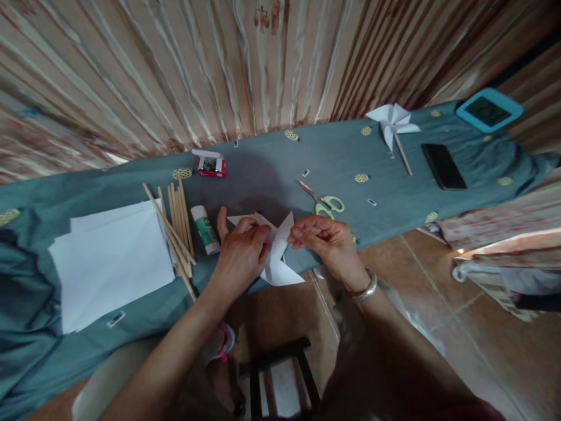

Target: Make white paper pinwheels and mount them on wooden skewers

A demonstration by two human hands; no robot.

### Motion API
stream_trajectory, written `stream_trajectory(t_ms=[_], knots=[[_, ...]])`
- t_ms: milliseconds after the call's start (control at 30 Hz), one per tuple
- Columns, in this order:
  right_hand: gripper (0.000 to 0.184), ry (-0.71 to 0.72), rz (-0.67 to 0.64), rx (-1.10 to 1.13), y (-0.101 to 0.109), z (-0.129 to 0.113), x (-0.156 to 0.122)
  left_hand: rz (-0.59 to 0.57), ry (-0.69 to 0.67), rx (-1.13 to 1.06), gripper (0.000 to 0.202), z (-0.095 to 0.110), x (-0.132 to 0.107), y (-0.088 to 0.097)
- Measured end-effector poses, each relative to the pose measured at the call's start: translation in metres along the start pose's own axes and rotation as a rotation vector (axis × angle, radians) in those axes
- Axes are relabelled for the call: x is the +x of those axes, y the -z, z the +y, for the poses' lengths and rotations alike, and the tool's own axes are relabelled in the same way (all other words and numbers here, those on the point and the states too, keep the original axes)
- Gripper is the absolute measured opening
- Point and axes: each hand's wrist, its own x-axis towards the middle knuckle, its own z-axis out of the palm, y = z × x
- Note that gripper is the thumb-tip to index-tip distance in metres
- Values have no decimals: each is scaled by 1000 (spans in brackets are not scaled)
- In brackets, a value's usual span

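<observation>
A white paper pinwheel (277, 263) with bent blades is held between my hands at the table's front edge. My left hand (243, 248) is closed on its centre and left side, thumb and fingers pressed together. At the right, my right hand (326, 240) has its fingertips pinched at the edge of one blade; whether anything small sits in that pinch I cannot make out. Just beyond it lie scissors (322, 202) with green handles. A glue stick (205, 230) rests to the left of my left hand.
Wooden sticks (177, 222) lie beside a stack of white paper (114, 269) at the left. Behind is an open red box (211, 165) of small metal pieces. A finished pinwheel (394, 126), a phone (443, 166) and a blue-framed device (489, 110) are at the right.
</observation>
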Motion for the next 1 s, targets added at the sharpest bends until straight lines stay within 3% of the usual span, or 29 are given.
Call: stream_trajectory(t_ms=[167, 333, 500, 867, 1000], knots=[[21, 1, 9, -21, 1, 0, -1, -5, 29, 6, 22, -1, 1, 2], [22, 5, 31, -36, 5, -1, 0, 39, 68, 54, 51, -5, 2, 2], [21, 21, 51, -36, 8, 0, 2, 42, 101, 9, 65, -11, 4, -3], [28, 48, 3, -120, 5, 6, 6, 61, 111, -57, 67, -15, 3, -8], [30, 40, 39, -133, 7, 6, 7, 124, 103, -117, 65, -19, -4, 0]])
